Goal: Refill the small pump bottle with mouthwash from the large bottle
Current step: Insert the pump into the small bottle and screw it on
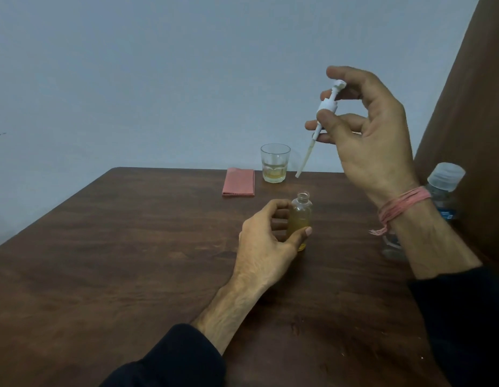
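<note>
The small clear bottle point(300, 216) stands upright on the wooden table point(131, 247), its neck uncapped and yellowish liquid inside. My left hand point(266, 236) wraps around it from the left, thumb across its lower front. My right hand point(368, 135) is raised above and to the right, pinching the white pump head point(327, 107), whose dip tube hangs down and to the left, its tip well above the bottle's mouth. The large clear bottle point(445, 188) with a pale cap stands at the right, mostly hidden behind my right wrist.
A drinking glass point(275, 163) holding a little yellowish liquid stands near the table's far edge. A folded pink cloth point(239, 182) lies just left of it. A brown curtain point(471, 107) hangs along the right side.
</note>
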Demonstrator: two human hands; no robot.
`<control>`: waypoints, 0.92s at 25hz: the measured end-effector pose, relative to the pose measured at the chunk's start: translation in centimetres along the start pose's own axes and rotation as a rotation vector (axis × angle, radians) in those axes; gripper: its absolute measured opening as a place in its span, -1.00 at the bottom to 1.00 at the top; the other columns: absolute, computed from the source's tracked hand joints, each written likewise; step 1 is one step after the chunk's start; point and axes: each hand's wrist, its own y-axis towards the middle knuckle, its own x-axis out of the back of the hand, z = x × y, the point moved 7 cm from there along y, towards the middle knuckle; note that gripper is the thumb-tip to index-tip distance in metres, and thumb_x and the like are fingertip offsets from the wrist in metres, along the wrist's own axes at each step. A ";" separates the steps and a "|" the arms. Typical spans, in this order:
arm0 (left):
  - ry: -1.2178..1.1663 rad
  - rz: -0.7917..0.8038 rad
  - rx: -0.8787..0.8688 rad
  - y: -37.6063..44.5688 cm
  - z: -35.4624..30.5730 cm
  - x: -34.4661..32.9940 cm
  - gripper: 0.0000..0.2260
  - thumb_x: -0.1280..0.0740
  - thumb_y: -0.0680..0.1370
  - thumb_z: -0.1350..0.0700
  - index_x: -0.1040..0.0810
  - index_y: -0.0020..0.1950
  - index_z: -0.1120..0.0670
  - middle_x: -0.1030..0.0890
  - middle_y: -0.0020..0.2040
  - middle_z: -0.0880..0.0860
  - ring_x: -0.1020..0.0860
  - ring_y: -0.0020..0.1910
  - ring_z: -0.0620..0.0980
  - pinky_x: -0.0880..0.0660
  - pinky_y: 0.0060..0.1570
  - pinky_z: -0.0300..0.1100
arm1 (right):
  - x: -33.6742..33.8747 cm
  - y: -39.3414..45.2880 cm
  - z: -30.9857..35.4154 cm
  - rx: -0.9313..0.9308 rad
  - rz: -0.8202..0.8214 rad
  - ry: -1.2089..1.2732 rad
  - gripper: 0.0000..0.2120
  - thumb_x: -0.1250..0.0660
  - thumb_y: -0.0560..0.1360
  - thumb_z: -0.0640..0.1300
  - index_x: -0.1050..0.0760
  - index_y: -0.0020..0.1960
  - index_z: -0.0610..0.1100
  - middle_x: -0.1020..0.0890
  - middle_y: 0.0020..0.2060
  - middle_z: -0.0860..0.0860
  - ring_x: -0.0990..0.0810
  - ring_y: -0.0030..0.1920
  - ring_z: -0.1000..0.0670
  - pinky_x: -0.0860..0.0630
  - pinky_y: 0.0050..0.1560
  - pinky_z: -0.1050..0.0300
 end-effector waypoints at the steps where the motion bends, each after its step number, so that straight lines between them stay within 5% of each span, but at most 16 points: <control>1: -0.002 -0.008 0.006 0.0 0.1 0.1 -0.51 -0.70 0.53 -0.06 -0.66 0.42 -0.15 -0.74 0.24 -0.18 -0.73 0.18 -0.21 -0.75 0.19 -0.13 | -0.1 0.1 -0.3 -0.010 0.034 -0.010 -0.54 -0.39 0.69 -0.32 -0.48 0.55 -0.07 -0.61 0.28 -0.04 -0.82 0.02 0.03 -0.76 0.06 0.12; 11: 0.007 -0.019 0.021 0.1 -0.1 0.3 -0.49 -0.70 0.53 -0.03 -0.66 0.45 -0.10 -0.76 0.26 -0.15 -0.75 0.19 -0.17 -0.76 0.21 -0.05 | -0.7 0.8 -2.6 -0.110 0.292 0.004 -0.56 -0.39 0.69 -0.34 -0.54 0.51 -0.04 -0.65 0.24 -0.04 -0.84 0.01 -0.05 -0.77 0.12 -0.02; 17: 0.019 -0.024 0.018 0.2 -0.2 0.5 -0.47 -0.70 0.53 -0.03 -0.64 0.47 -0.11 -0.74 0.26 -0.19 -0.74 0.19 -0.20 -0.75 0.22 -0.13 | -2.5 0.5 -3.1 -0.113 0.549 -0.093 -0.55 -0.48 0.62 -0.34 -0.62 0.41 0.04 -0.68 0.24 0.00 -0.84 -0.02 0.02 -0.75 0.14 0.09; 23: 0.014 -0.018 0.022 0.1 -0.2 0.6 -0.48 -0.69 0.53 -0.06 -0.64 0.46 -0.15 -0.73 0.23 -0.22 -0.73 0.17 -0.26 -0.74 0.20 -0.19 | -0.6 2.5 -1.1 0.008 0.316 0.085 -0.57 -0.43 0.65 -0.38 -0.58 0.45 -0.07 -0.68 0.25 -0.13 -0.84 0.02 -0.09 -0.76 0.15 -0.04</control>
